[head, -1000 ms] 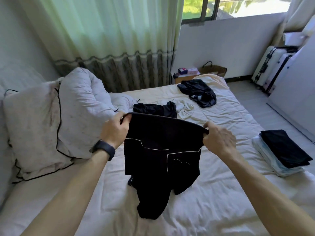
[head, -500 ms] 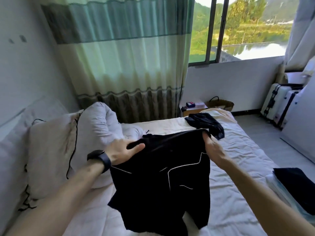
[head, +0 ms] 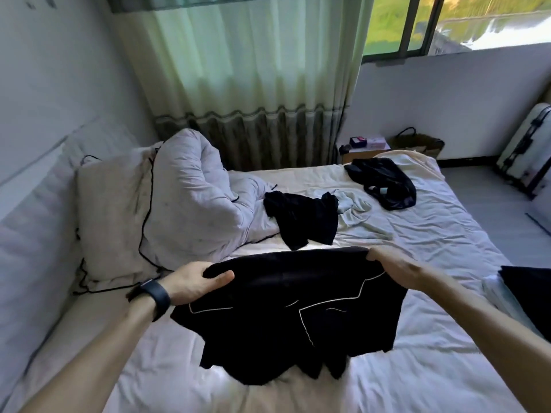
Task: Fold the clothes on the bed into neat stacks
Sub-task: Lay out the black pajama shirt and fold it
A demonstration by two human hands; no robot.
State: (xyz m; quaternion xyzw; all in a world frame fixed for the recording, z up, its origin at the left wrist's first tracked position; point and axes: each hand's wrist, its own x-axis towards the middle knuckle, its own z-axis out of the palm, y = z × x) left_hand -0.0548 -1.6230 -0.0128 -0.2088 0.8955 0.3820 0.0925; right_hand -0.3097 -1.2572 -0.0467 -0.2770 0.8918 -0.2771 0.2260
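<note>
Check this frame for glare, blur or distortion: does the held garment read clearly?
Head view: the window is blown out at top right; wide-angle bending curves its sill; the black garment is so dark its folds vanish, only white piping reads; the left hand and right hand holding it look sharp; the left border smears.

Over the near end of the bed (head: 447, 234), the left hand (head: 193, 281) holds the pyjama piece (head: 292, 308) at 9 o'clock and the right hand (head: 396, 268) holds it at 3 o'clock. On the bed lie the pillow (head: 110, 210) at 10 o'clock, the blanket (head: 193, 189) beside it at 11, a crumpled shirt (head: 304, 216) at 12, a clothes heap (head: 381, 180) at 1 and the folded stack (head: 527, 281) at 3. Behind the bed stand the curtain (head: 253, 70) at 12 and a little table (head: 366, 147) at 1.
</note>
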